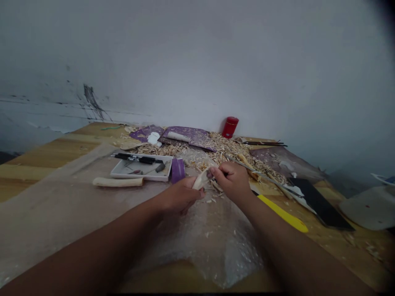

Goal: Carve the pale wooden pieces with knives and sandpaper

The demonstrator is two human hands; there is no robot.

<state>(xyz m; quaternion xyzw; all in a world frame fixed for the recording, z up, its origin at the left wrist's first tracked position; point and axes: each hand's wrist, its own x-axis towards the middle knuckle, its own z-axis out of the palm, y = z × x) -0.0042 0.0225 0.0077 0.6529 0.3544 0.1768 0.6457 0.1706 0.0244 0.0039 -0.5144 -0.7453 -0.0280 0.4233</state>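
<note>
A grey-white plaster wall rises behind your wooden table, with a dark scuff low at the left. You have a pale carved piece of wood between your hands, above a sheet of crinkled bubble wrap. Its long axis slants from lower left up to the right, towards the far edge of the table. Your left hand curls around its lower end, fingers closed. Your right hand is bunched at its upper end, pinching something dark (too hidden to name).

Curly wood shavings lie in a loose heap beyond your hands, spilling over 2 purple sheets. A shallow white tray sits to the left, holding black-handled tools and a dark rubbery block. Just beside it stand a purple tape roll and a long, rounded wooden stick, which lies on a brown paper sheet. A red cylindrical canister stands against the wall, while a yellow strip and a black board lie to the right.
</note>
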